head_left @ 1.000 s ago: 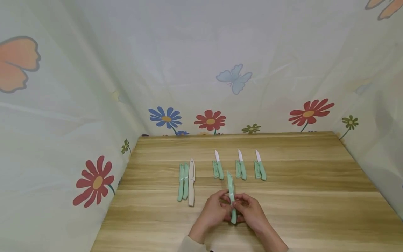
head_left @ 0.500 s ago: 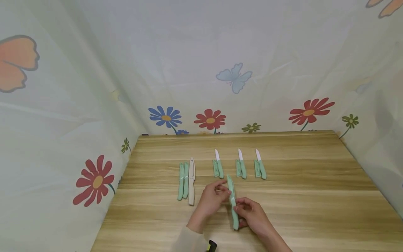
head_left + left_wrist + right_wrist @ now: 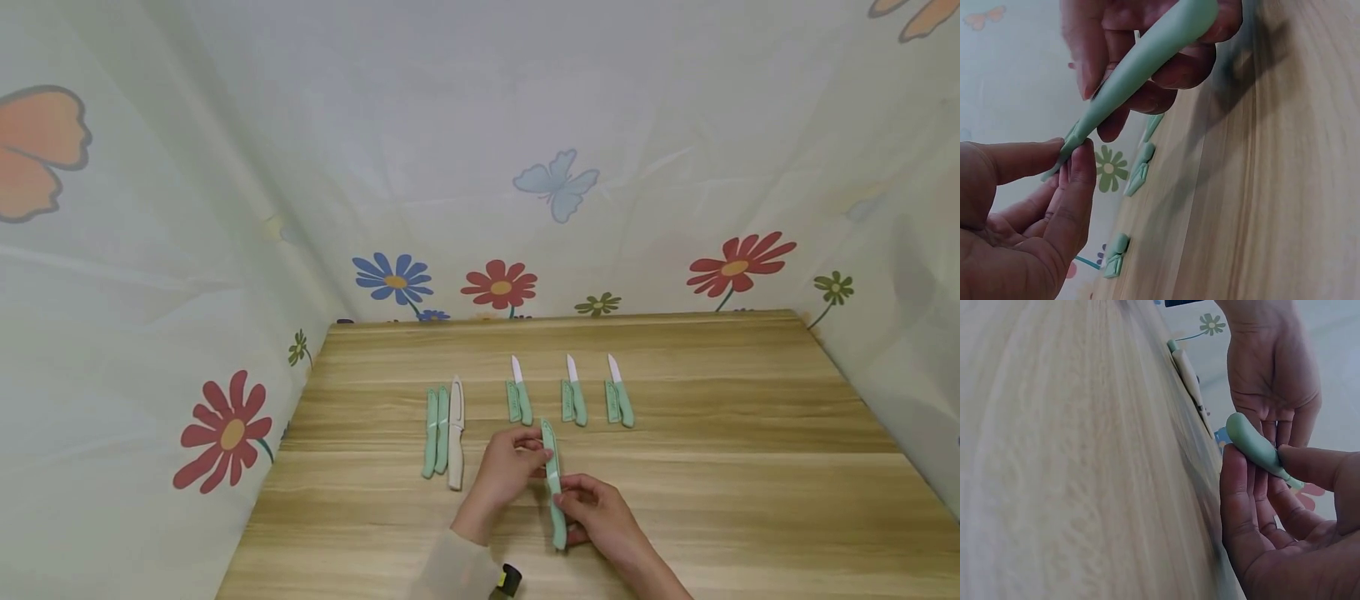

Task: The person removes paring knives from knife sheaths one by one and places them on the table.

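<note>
A sheathed green knife (image 3: 552, 483) is held above the wooden surface (image 3: 750, 500), its handle gripped by the right hand (image 3: 600, 517) and its sheath end pinched by the left hand (image 3: 504, 471), with three bare knives (image 3: 573, 393) beyond and three sheathed ones (image 3: 444, 433) left.

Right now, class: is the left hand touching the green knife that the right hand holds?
Touching. The left wrist view shows the left hand pinching the green knife at its tip.

- Sheathed knife (image 3: 553, 483): mint green.
- Three bare knives (image 3: 573, 392): white blades, green handles.
- Sheathed beige knife (image 3: 456, 433): cream.
- Table (image 3: 750, 483): light wood grain.
- Curtain (image 3: 225, 208): pale, flowers, butterflies.
</note>
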Tool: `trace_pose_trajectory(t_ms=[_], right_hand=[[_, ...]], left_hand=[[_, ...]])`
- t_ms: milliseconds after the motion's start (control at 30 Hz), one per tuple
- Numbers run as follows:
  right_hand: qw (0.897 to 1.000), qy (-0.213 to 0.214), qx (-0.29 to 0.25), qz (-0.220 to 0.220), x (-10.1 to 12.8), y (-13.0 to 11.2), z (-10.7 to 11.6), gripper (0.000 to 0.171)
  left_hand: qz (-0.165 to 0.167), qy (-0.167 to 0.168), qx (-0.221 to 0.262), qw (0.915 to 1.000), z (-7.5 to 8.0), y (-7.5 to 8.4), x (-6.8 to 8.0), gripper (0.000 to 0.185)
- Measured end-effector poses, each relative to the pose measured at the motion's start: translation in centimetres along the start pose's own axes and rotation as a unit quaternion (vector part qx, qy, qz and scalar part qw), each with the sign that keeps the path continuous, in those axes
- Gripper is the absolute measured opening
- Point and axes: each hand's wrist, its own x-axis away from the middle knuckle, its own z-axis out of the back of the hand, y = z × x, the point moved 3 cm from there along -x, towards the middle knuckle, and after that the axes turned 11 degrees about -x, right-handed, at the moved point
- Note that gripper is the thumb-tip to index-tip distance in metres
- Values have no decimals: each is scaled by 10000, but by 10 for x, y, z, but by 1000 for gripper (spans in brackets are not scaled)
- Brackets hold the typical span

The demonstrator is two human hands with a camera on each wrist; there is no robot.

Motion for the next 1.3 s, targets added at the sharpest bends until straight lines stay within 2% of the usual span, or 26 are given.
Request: trace_pose_trajectory(t_ms=[800,1300], right_hand=[[9994,-328,-75,0,1,3,0,40],[9980,-611,99,-153,3,7,-1,39]], left_hand=[[62,69,129,9999,-2,-2,-1,26],[170,184,172,9995,4,-4,-3,27]])
